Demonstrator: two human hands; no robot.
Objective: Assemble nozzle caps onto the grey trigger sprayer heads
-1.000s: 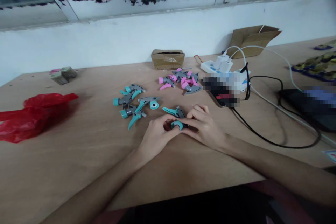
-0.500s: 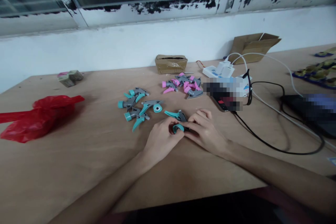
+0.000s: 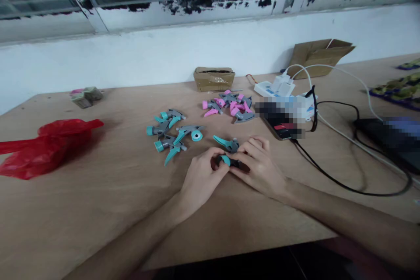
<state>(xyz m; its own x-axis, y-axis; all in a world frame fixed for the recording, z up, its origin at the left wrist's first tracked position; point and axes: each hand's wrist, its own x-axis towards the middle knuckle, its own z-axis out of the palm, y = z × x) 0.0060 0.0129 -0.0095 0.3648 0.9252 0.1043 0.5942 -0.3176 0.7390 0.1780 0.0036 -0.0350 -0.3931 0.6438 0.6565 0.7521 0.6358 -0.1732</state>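
Observation:
A grey and teal trigger sprayer head (image 3: pixel 229 145) rests low over the wooden table (image 3: pixel 108 192), gripped from both sides. My left hand (image 3: pixel 201 178) pinches its teal screw cap (image 3: pixel 225 159). My right hand (image 3: pixel 259 167) is closed round the grey body. Its teal trigger points up and left, clear of my fingers. A group of several grey and teal sprayer heads (image 3: pixel 170 131) lies just to the left. One loose teal cap (image 3: pixel 197 135) lies among them. Further back sits a pile of pink and grey sprayer heads (image 3: pixel 229 104).
A crumpled red plastic bag (image 3: pixel 46 145) lies at the far left. Small cardboard boxes (image 3: pixel 214 78) stand by the white wall. A white power strip (image 3: pixel 278 89), a phone (image 3: pixel 282 124) and black and white cables (image 3: pixel 341 175) fill the right side.
Both hands keep hold of the same sprayer head, and my left fingers have shifted slightly on the teal cap. The view has drifted a little.

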